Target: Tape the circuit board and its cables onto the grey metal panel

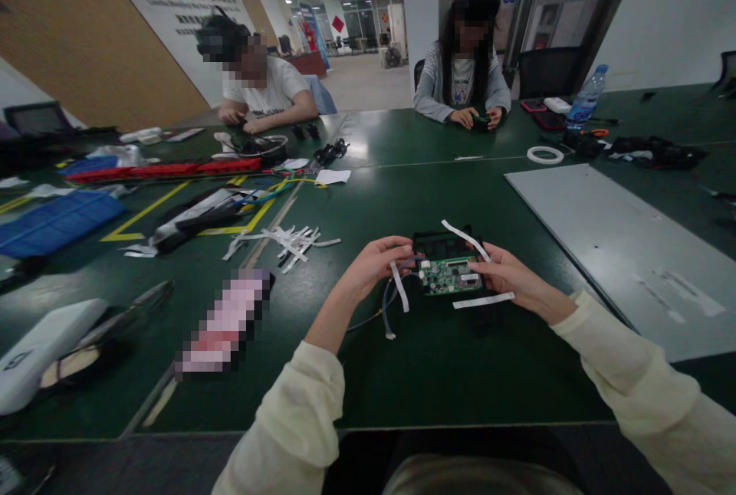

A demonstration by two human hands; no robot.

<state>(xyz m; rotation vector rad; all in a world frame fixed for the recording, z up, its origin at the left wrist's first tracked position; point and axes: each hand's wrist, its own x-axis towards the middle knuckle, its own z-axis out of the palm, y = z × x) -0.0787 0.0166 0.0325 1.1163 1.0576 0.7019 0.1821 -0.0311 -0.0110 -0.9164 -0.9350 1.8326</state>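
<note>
A small green circuit board sits in a black housing above the dark green table. My left hand pinches its left edge, where a white tape strip and dark wires hang down. On the right edge, my right hand grips the board, with white strips sticking out above and below its fingers. Both hands are closed on the assembly.
A pile of white tape strips lies to the left, beside a blurred pink object. A grey panel lies at the right. Two other people sit across the table, with a tape roll and a water bottle nearby.
</note>
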